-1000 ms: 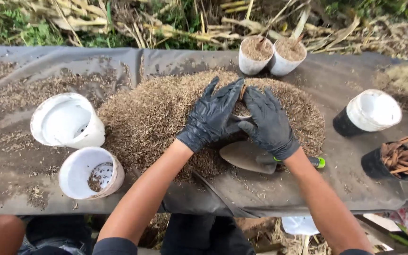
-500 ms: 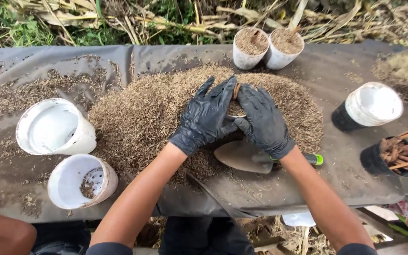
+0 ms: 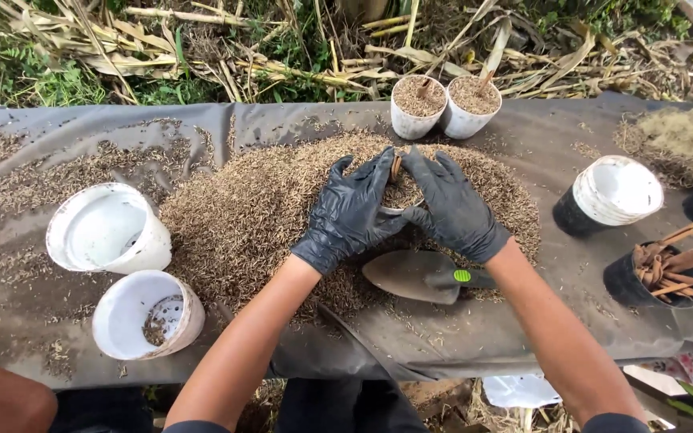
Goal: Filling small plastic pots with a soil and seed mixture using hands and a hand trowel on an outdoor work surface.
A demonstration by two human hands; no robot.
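Observation:
Both my hands wear black gloves and cup a small white pot [image 3: 399, 199] that stands in a big heap of brown husks [image 3: 266, 216]. My left hand [image 3: 350, 212] wraps the pot's left side, and my right hand [image 3: 451, 204] wraps its right side. The pot is full of husks, with a brown stick poking up between my thumbs. A metal trowel [image 3: 419, 275] with a dark handle lies on the husks just below my right wrist.
Two husk-filled white pots [image 3: 417, 106] [image 3: 472, 104] with sticks stand at the back of the grey sheet [image 3: 443, 337]. Two white pots [image 3: 110, 228] [image 3: 147, 314] lie tipped at left. At right sit a black-and-white pot [image 3: 609, 195] and a black pot of brown sticks [image 3: 661, 273].
My hands stay closed around the pot in the heap, fingers pressing a little tighter. The view has shifted slightly downward.

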